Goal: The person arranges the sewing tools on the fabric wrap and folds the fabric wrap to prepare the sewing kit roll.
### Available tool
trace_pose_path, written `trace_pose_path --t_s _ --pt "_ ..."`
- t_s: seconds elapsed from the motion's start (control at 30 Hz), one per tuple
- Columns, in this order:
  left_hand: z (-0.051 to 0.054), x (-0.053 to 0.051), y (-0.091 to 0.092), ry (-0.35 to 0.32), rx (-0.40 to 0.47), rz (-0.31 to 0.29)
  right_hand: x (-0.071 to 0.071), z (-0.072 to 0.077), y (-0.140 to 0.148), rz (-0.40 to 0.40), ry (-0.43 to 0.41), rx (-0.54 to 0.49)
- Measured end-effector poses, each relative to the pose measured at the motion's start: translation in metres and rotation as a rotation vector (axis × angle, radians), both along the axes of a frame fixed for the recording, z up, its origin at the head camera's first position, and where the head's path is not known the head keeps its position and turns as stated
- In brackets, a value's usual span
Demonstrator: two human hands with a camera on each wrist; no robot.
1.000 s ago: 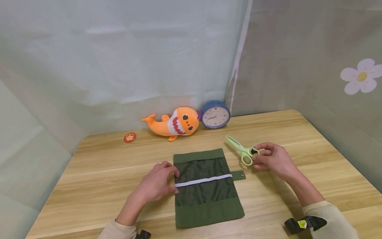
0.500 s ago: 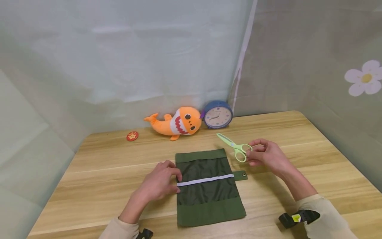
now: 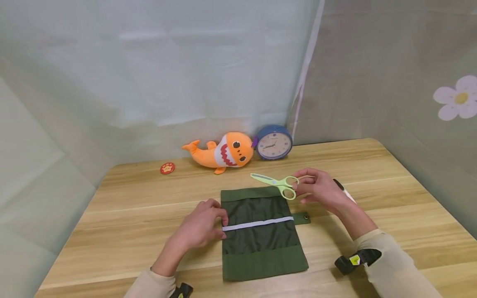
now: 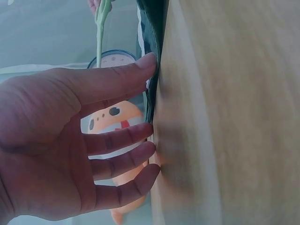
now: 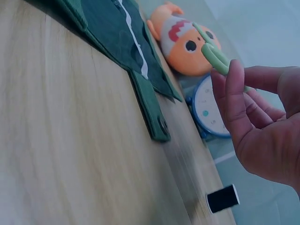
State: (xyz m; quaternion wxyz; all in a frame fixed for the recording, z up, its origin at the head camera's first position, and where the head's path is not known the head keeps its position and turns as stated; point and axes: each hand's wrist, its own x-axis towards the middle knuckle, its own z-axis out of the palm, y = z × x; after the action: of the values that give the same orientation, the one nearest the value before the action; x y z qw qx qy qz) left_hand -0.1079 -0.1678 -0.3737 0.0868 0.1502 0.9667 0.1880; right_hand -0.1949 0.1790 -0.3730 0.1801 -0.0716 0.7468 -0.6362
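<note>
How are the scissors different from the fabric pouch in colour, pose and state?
The scissors are pale green; the fabric pouch is dark green with a white strip. The scissors are pinched in the right hand, raised above the wooden table; the fabric pouch lies unfolded on it, the left hand at its edge. Both are green in tone.

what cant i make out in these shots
- Head view: writing on the red badge, too small to read.
- Head view: part of the white flower, cut off by the right edge.
- Left wrist view: part of the clock, behind the left hand.
- Right wrist view: part of the scissors, covered by the right hand.
- Right wrist view: rest of the green cloth, beyond the top edge.
</note>
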Motion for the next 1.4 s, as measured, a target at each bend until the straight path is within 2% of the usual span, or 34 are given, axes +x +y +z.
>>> trace_pose_path --t_s 0.5,0.8,1.07,1.4 --pt "0.001 0.001 0.001 -0.017 0.009 0.007 -0.013 -0.010 -0.025 0.051 -0.050 0.002" --pt "0.002 0.002 0.001 -0.003 0.008 0.004 -0.015 -0.014 -0.033 0.079 -0.043 0.007" --pt "0.002 0.002 0.000 0.012 0.009 -0.011 -0.018 -0.016 -0.041 0.091 -0.041 0.053" --pt "0.001 0.002 -0.001 0.010 0.006 -0.014 -0.022 -0.016 -0.052 0.152 -0.031 0.103"
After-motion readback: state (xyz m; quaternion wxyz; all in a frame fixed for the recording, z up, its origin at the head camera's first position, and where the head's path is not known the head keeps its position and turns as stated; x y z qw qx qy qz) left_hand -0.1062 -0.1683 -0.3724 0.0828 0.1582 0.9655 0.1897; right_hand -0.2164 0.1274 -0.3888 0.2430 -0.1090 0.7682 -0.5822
